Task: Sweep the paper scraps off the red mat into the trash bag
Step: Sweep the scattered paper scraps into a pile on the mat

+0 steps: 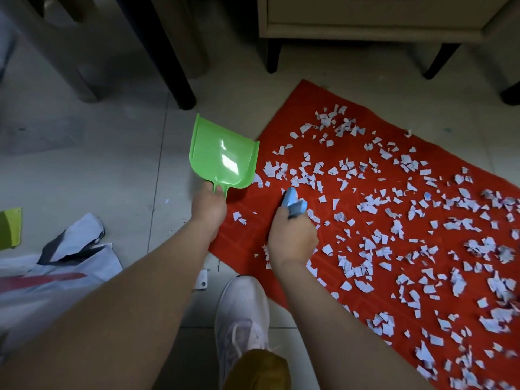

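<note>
A red mat [253,229] lies on the tiled floor, strewn with several white paper scraps [374,204] over its middle and right. My left hand [208,206] grips the handle of a green dustpan [222,156], which sits at the mat's left edge with its mouth pointing away from me. My right hand [292,237] holds a small blue brush [294,204] over the mat's near-left part, just beside the nearest scraps. A white trash bag [56,280] with red and black print lies crumpled on the floor at the left.
My white shoe [242,313] stands on the tiles by the mat's near edge. A cabinet [365,21] on dark legs stands beyond the mat, and a black furniture leg [180,88] rises behind the dustpan. A yellow-green object [9,226] lies at the far left.
</note>
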The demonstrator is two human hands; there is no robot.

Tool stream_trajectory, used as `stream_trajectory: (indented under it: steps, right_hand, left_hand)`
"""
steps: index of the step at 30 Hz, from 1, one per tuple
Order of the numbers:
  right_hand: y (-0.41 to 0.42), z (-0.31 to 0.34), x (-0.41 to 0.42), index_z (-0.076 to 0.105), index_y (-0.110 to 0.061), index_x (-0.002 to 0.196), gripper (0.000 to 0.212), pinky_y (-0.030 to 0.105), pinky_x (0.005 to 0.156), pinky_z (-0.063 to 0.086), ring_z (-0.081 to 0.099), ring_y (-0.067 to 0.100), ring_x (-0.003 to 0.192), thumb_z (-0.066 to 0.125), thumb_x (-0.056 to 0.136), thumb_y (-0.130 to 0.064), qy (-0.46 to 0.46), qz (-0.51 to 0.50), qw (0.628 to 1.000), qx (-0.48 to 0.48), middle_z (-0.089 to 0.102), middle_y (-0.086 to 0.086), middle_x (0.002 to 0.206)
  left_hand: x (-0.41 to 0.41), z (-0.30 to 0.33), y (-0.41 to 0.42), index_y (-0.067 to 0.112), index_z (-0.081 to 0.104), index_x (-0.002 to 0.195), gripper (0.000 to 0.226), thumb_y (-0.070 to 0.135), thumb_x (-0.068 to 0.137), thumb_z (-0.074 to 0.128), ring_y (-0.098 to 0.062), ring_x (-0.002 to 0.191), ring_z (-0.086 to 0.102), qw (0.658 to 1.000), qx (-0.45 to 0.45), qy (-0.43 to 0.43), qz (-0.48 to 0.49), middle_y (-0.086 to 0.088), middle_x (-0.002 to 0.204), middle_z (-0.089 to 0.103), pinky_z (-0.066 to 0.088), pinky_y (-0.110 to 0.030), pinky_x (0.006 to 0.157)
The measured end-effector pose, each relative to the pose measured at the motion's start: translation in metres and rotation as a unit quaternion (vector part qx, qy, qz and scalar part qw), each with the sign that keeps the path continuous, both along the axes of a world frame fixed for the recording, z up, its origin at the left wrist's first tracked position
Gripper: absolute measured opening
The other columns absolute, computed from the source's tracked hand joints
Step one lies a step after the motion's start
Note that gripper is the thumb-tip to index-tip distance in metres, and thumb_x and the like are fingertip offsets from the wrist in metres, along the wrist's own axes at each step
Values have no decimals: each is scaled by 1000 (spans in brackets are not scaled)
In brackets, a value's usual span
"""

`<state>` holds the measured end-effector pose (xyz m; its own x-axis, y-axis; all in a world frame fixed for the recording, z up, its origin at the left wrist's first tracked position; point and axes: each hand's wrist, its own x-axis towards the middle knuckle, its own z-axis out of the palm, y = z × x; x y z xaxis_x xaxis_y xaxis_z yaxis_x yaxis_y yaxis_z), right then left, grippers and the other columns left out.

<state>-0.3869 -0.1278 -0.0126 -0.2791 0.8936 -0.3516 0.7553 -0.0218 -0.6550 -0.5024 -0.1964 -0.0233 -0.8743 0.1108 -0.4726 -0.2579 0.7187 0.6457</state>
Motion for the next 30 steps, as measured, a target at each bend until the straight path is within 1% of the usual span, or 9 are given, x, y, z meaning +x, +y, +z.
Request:
stream_trajectory:
  steps: [2, 5, 9, 11, 14, 17, 22, 25, 30]
  right_hand:
    - [-2, 2, 0, 58, -6, 73, 40, 30, 57, 40, 51, 21, 57, 38, 86, -37, 59, -8, 998, -28, 53, 3, 59]
    - [-11, -4, -8, 51, -11, 64, 33, 34, 59, 45, 53, 25, 60, 46, 91, -30, 78, 98, 985, -115, 56, 7, 63]
    - [-19, -18, -13, 62, -9, 87, 25, 35, 70, 47, 61, 30, 79, 48, 92, -29, 33, 257, 952, -163, 67, 12, 85]
    - [-12, -18, -8, 62, -7, 97, 28, 34, 71, 46, 62, 31, 83, 45, 95, -30, -2, 241, 962, -126, 67, 13, 90]
    - [7, -9, 5, 59, -6, 94, 30, 34, 66, 46, 60, 28, 73, 40, 97, -29, -56, 97, 994, 8, 61, 7, 76]
    - [14, -4, 13, 60, -3, 80, 33, 40, 64, 52, 60, 27, 63, 43, 94, -28, 21, -29, 999, 13, 59, 5, 64]
    - [-3, -13, 4, 51, -8, 62, 38, 32, 54, 41, 54, 27, 58, 45, 94, -27, 52, 126, 985, -108, 57, 9, 62]
    - [-7, -18, 5, 53, -11, 71, 29, 29, 57, 38, 55, 25, 66, 45, 94, -27, 14, 219, 969, -115, 58, 8, 70]
    - [17, -9, 32, 61, -8, 93, 31, 32, 62, 45, 58, 27, 68, 41, 96, -32, -89, 71, 993, 44, 55, 3, 68]
  left_hand:
    - [1, 0, 3, 5, 53, 118, 28, 19, 102, 34, -21, 89, 48, 1000, 6, -4, 2, -7, 98, 51, 34, -28, 75]
    - [4, 0, 6, 4, 54, 111, 26, 18, 101, 36, -25, 89, 49, 1000, 0, 3, -3, -9, 95, 51, 33, -28, 73]
    - [6, 0, 6, 5, 53, 112, 25, 19, 101, 35, -20, 84, 47, 1000, 2, -7, 7, -6, 90, 51, 33, -28, 74]
    - [7, 0, 5, 7, 53, 115, 26, 19, 101, 34, -19, 85, 47, 1000, 6, -9, 9, -6, 93, 53, 33, -28, 75]
    - [8, 0, 4, 6, 53, 117, 28, 19, 102, 33, -19, 87, 47, 1000, 10, -11, 10, -4, 91, 52, 33, -28, 74]
    - [9, 0, 5, 7, 53, 116, 28, 19, 102, 33, -19, 85, 47, 1000, 7, -15, 4, -5, 94, 52, 33, -29, 73]
    - [15, 0, 14, 9, 54, 109, 24, 19, 101, 34, -19, 82, 47, 1000, 20, -13, -4, 0, 82, 50, 34, -27, 66]
    - [18, 2, 16, 13, 53, 108, 22, 20, 102, 33, -13, 73, 45, 1000, 20, -19, -11, -2, 86, 50, 34, -26, 61]
    - [21, -1, 14, 9, 52, 120, 29, 20, 102, 33, -10, 76, 45, 999, 29, -34, -21, -1, 94, 51, 34, -29, 75]
